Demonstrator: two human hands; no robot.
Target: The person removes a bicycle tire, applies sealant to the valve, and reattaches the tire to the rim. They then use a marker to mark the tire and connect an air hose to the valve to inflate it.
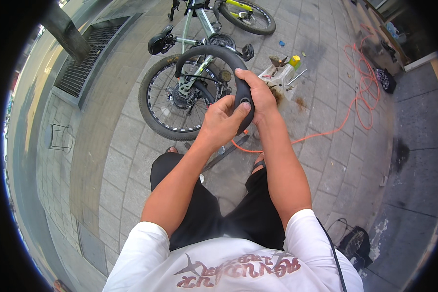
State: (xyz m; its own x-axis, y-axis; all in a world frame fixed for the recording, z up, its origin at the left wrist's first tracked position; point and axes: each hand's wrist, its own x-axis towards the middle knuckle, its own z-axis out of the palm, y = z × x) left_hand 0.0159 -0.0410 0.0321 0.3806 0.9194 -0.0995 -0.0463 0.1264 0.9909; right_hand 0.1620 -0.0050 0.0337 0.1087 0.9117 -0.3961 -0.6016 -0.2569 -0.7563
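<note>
A black rubber bicycle inner tube (213, 50), plump and bent into an arch, is held up between both hands. My left hand (224, 117) grips it from the left, its thumb pressing just below a small round patch (245, 100) on the tube. Around the tube's right side wraps my right hand (259, 91), thumb lying along the top. Behind the tube, a pale green bicycle (200, 22) lies on its side on the paving. Its rear wheel (160, 109), with a knobby tyre, is partly hidden by the tube and my left hand.
An orange air hose (323, 134) runs from near my feet to coils at right. Tools and a yellow-capped container (294, 60) sit on a plastic sheet (286, 75). A dark flat strip (224, 153) lies between my feet. A yellow bicycle's wheel (253, 22) is beyond.
</note>
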